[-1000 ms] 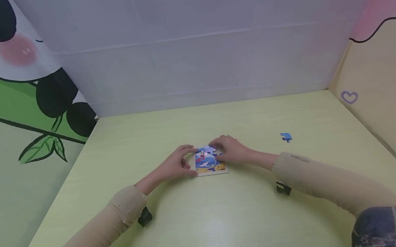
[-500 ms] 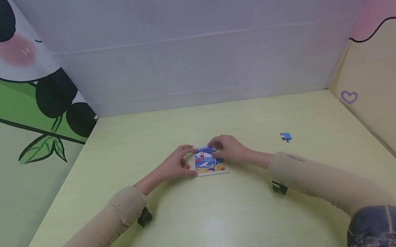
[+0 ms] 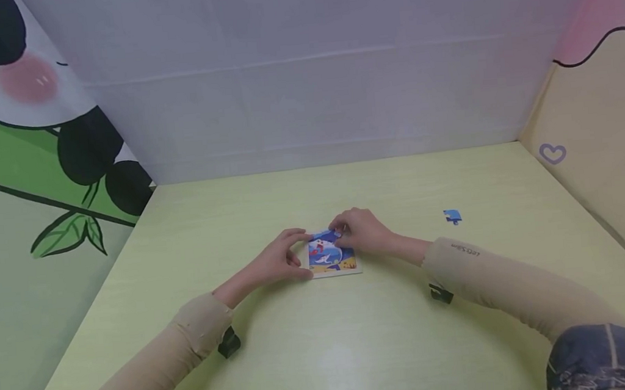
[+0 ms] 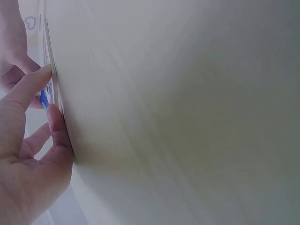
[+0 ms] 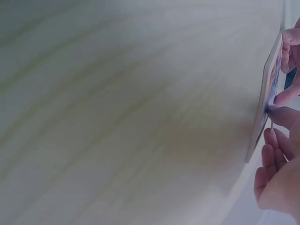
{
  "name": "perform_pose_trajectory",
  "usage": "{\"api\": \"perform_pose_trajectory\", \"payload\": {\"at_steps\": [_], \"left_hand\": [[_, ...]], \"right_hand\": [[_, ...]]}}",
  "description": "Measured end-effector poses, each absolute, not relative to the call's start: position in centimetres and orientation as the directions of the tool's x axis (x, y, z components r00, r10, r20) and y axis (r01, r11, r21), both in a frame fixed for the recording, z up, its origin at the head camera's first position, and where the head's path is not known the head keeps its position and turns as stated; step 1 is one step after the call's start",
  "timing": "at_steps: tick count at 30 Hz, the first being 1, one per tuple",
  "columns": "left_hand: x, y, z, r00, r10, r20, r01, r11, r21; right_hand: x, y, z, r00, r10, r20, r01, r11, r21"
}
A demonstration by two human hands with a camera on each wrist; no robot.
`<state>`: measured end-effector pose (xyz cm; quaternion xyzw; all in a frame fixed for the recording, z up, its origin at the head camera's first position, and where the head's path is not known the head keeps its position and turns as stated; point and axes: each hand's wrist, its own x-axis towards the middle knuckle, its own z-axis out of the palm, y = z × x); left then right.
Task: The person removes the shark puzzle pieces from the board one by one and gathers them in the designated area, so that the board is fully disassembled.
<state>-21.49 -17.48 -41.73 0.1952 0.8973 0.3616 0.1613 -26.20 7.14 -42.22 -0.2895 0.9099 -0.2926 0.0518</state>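
A small square jigsaw puzzle point(image 3: 325, 258) in a white-edged tray lies flat on the table, with a blue sea picture and yellow along its near side. My left hand point(image 3: 276, 261) holds the tray by its left side, thumb at the near corner and a fingertip at the far corner. Over the puzzle's upper right part, my right hand point(image 3: 367, 232) pinches a puzzle piece point(image 5: 272, 125) between thumb and fingers. That piece shows mostly as a thin edge in the right wrist view; the fingers hide the tray's far right corner.
A single loose blue puzzle piece point(image 3: 452, 216) lies on the pale table point(image 3: 324, 341), right of and beyond the right hand. A plain pale wall point(image 3: 306, 110) closes off the back, and printed panels stand at both sides.
My right hand has shifted the pinched piece slightly, and it now sits lower over the puzzle's upper right part. The left hand and tray have stayed in place.
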Motion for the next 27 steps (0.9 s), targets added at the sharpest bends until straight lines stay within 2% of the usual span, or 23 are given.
{"api": "perform_pose_trajectory", "payload": {"at_steps": [13, 20, 27], "left_hand": [[-21.8, -17.4, -42.2, -0.870, 0.471, -0.144, 0.251, 0.676, 0.693], [-22.0, -17.4, -42.3, -0.875, 0.460, -0.148, 0.245, 0.687, 0.684], [-22.0, -17.3, -42.3, -0.876, 0.458, -0.149, 0.243, 0.687, 0.685]], "right_hand": [[-26.0, 7.8, -42.6, -0.803, -0.561, 0.202, -0.587, 0.687, -0.428], [-26.0, 9.2, -42.2, -0.819, -0.547, 0.172, -0.553, 0.676, -0.487], [-26.5, 11.4, -42.3, -0.814, -0.547, 0.197, -0.557, 0.638, -0.532]]}}
